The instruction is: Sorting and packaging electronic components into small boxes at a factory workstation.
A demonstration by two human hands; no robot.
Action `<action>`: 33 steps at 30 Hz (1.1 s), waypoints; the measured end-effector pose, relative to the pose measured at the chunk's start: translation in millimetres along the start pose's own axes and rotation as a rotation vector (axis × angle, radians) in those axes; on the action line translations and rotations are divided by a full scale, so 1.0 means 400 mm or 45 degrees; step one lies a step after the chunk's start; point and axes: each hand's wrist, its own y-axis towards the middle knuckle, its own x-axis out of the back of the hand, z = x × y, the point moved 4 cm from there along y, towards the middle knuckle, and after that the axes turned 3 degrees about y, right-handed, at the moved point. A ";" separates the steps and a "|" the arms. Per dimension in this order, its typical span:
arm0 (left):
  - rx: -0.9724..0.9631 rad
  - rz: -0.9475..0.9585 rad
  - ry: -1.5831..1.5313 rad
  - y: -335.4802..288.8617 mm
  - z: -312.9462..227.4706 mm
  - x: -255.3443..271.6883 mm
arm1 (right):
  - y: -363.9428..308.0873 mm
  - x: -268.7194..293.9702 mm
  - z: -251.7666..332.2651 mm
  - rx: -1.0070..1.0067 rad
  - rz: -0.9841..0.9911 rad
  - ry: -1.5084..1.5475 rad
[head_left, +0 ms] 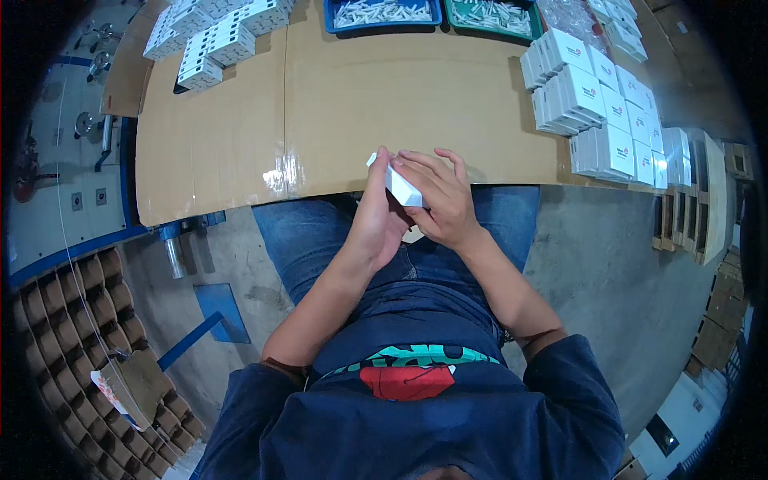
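Close to my lap, at the table's near edge, both hands are closed around a small white box-shaped piece (406,190). My left hand (370,220) wraps it from the left, with the thumb up along its side. My right hand (442,196) lies over its top and right side, fingers bent across it. Much of the piece is hidden by the fingers. Below it, between the hands, a small pale patch shows that I cannot make out.
Stacks of white boxes (596,100) stand on the table's right side. White blocks with dark openings (216,50) are piled at the far left. A blue tray (384,30) and a green tray (534,30) at the back hold small white parts. Brown cardboard (232,136) covers the table.
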 end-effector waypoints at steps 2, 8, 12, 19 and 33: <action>0.023 0.004 -0.041 0.014 0.004 0.021 | -0.001 -0.005 -0.001 0.051 0.041 -0.026; 0.097 0.035 -0.331 0.045 0.035 0.089 | 0.009 0.023 -0.010 -0.224 -0.121 0.271; 0.131 0.147 -0.318 0.019 0.009 0.042 | -0.007 0.036 -0.054 -0.249 -0.174 0.313; 0.086 0.252 -0.198 0.022 0.006 0.067 | 0.001 0.017 -0.044 -0.220 -0.125 0.517; -0.607 -0.170 0.462 0.133 -0.052 0.191 | -0.038 -0.111 -0.195 -1.232 0.075 1.218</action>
